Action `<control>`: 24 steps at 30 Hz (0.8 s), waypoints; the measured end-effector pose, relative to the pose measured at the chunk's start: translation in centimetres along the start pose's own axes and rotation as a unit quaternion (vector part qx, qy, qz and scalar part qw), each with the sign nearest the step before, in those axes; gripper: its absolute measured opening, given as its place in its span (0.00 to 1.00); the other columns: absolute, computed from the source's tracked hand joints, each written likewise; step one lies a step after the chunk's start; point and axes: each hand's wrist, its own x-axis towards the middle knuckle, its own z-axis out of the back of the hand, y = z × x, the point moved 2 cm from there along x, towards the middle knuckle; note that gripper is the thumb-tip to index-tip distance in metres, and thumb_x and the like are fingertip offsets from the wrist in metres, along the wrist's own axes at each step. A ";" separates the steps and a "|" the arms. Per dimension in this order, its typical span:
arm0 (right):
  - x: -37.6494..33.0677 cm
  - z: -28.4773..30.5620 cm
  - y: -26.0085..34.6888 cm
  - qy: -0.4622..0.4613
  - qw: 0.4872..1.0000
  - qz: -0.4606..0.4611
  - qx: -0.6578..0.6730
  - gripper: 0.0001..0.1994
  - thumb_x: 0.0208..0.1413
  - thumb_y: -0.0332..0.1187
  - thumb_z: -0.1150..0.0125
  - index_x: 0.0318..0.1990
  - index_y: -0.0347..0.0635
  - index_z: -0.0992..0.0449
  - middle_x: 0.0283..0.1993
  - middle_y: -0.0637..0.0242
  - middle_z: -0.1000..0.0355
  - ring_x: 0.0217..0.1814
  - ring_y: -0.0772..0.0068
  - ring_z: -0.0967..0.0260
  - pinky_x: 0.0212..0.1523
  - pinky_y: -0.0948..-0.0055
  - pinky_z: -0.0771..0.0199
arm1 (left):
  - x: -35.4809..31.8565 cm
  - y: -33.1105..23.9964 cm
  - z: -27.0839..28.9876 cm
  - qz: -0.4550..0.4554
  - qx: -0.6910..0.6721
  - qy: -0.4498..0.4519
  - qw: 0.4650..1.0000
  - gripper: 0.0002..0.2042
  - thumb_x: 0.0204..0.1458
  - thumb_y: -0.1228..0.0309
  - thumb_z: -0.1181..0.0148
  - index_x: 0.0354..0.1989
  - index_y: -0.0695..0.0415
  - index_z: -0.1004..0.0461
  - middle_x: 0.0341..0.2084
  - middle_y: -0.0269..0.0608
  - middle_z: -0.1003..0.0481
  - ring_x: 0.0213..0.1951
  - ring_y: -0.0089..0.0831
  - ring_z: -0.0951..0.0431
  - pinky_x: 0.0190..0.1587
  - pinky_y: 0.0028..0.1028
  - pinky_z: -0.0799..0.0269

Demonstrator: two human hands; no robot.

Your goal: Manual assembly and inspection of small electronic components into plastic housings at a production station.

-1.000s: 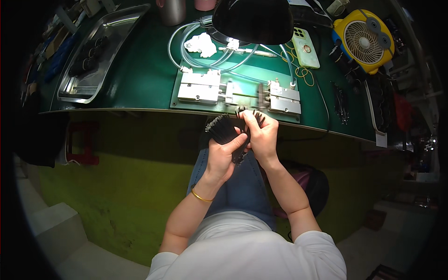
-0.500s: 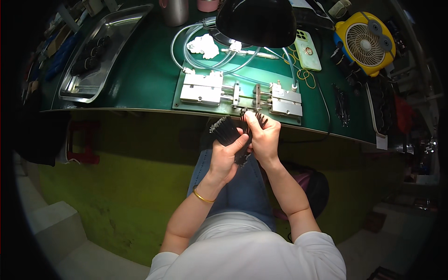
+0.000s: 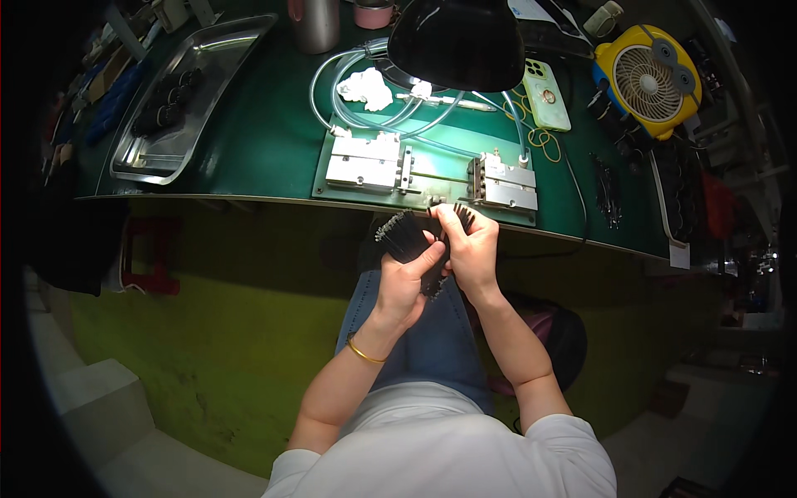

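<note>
black bundle (image 3: 408, 236) in both hands

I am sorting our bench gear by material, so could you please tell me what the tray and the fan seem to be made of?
The tray looks like bare metal, probably steel: silvery, with bright reflections on its raised rim. The fan appears to be moulded plastic: a glossy yellow housing with smooth rounded edges. Its pale grille could be plastic or coated wire.

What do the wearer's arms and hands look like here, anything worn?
Both forearms are bare, no gloves. The left hand has a thin gold bangle at the wrist; the right hand wears nothing visible. Short white T-shirt sleeves end above the elbows.
</note>
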 end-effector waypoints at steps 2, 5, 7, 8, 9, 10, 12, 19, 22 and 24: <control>0.1 0.0 0.1 -0.003 1.000 -0.012 0.002 0.09 0.52 0.32 0.46 0.26 0.35 0.25 0.13 0.72 0.35 0.09 0.89 0.45 0.07 0.87 0.51 | 0.0 -0.1 -0.1 -0.002 0.001 -0.005 1.000 0.04 0.47 0.80 0.46 0.30 0.59 0.32 0.25 0.36 0.29 0.24 0.25 0.29 0.28 0.22 0.31; 0.2 0.1 0.0 -0.006 1.000 -0.020 0.006 0.09 0.51 0.32 0.46 0.25 0.35 0.25 0.13 0.73 0.35 0.09 0.89 0.45 0.07 0.87 0.51 | -0.1 -0.2 -0.3 0.001 -0.002 0.006 1.000 0.04 0.47 0.80 0.46 0.31 0.59 0.32 0.25 0.37 0.29 0.24 0.25 0.29 0.28 0.22 0.31; 0.3 0.1 -0.1 -0.004 1.000 -0.022 0.013 0.09 0.51 0.32 0.46 0.25 0.35 0.25 0.13 0.73 0.35 0.10 0.89 0.44 0.07 0.87 0.51 | -0.1 -0.2 -0.4 0.002 -0.002 0.005 1.000 0.04 0.47 0.80 0.46 0.31 0.59 0.32 0.24 0.37 0.29 0.24 0.25 0.29 0.28 0.22 0.31; 0.3 0.1 -0.1 -0.004 1.000 -0.023 0.013 0.09 0.51 0.32 0.46 0.25 0.35 0.25 0.13 0.73 0.35 0.10 0.89 0.44 0.07 0.87 0.51 | -0.1 -0.1 -0.4 0.002 -0.001 0.004 1.000 0.04 0.47 0.80 0.46 0.31 0.59 0.32 0.24 0.37 0.29 0.24 0.25 0.28 0.28 0.22 0.31; 0.3 0.2 0.0 -0.004 1.000 -0.024 0.012 0.10 0.51 0.32 0.46 0.24 0.35 0.25 0.13 0.73 0.35 0.10 0.89 0.43 0.07 0.88 0.51 | 0.0 -0.1 -0.4 0.001 -0.001 0.003 1.000 0.04 0.47 0.80 0.46 0.31 0.60 0.32 0.24 0.37 0.29 0.24 0.25 0.28 0.28 0.22 0.31; 0.3 0.2 0.0 -0.004 1.000 -0.025 0.012 0.10 0.51 0.32 0.46 0.24 0.35 0.25 0.13 0.73 0.35 0.10 0.89 0.42 0.07 0.88 0.51 | 0.0 -0.1 -0.4 0.002 -0.001 0.003 1.000 0.04 0.47 0.80 0.46 0.31 0.60 0.32 0.24 0.37 0.29 0.24 0.25 0.28 0.28 0.22 0.31; 0.4 0.2 0.0 -0.004 1.000 -0.027 0.012 0.10 0.51 0.32 0.45 0.24 0.35 0.25 0.13 0.73 0.35 0.10 0.89 0.41 0.07 0.88 0.51 | 0.0 -0.1 -0.5 0.000 -0.002 0.001 1.000 0.04 0.47 0.80 0.46 0.31 0.60 0.32 0.23 0.37 0.29 0.24 0.25 0.28 0.28 0.22 0.31; 0.7 0.3 -0.5 0.007 0.998 -0.033 0.059 0.09 0.51 0.31 0.45 0.23 0.36 0.25 0.13 0.73 0.35 0.11 0.88 0.41 0.06 0.87 0.50 | 0.2 0.0 -0.4 -0.008 0.009 0.005 1.000 0.04 0.47 0.80 0.46 0.31 0.60 0.32 0.23 0.37 0.30 0.24 0.26 0.28 0.28 0.22 0.31; 0.5 0.2 -0.5 -0.008 0.998 -0.040 0.053 0.10 0.51 0.32 0.44 0.23 0.36 0.26 0.13 0.73 0.35 0.10 0.88 0.42 0.07 0.87 0.49 | 0.2 -0.1 -0.5 -0.006 0.012 0.005 1.000 0.04 0.47 0.80 0.46 0.31 0.59 0.32 0.23 0.37 0.30 0.24 0.26 0.28 0.28 0.22 0.31; 0.4 0.2 -0.4 -0.015 0.998 -0.043 0.050 0.10 0.51 0.32 0.44 0.23 0.36 0.26 0.13 0.73 0.35 0.10 0.89 0.42 0.07 0.88 0.48 | 0.2 -0.3 -0.5 0.008 0.003 -0.001 1.000 0.04 0.47 0.80 0.45 0.30 0.59 0.33 0.23 0.37 0.30 0.24 0.26 0.28 0.28 0.22 0.31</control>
